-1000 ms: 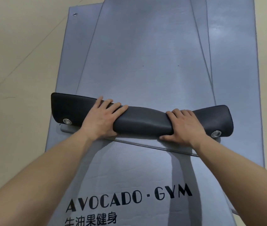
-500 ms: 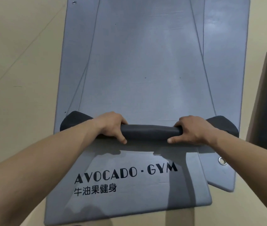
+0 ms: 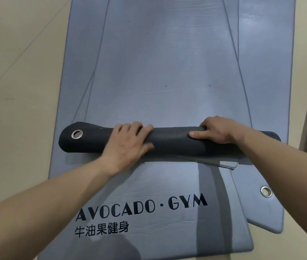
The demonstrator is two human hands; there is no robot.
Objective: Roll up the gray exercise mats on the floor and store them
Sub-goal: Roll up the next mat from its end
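Where the near end of the gray top mat [image 3: 158,62] is curled into a dark matte roll [image 3: 171,145] with a metal eyelet [image 3: 77,134], it is pressed by the flat left hand [image 3: 128,145] and gripped by the right hand [image 3: 218,130], stacked mats [image 3: 149,184] being spread beneath on beige floor [image 3: 17,72].

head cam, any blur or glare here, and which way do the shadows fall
Head view: the left hand is smeared by motion, the right hand crisper; a soft sheen lies on the rightmost mat, no hard glare; shadows run from the dark roll toward the camera across the logo mat; also in the head view, the wide-angle lens bows the mat edges.
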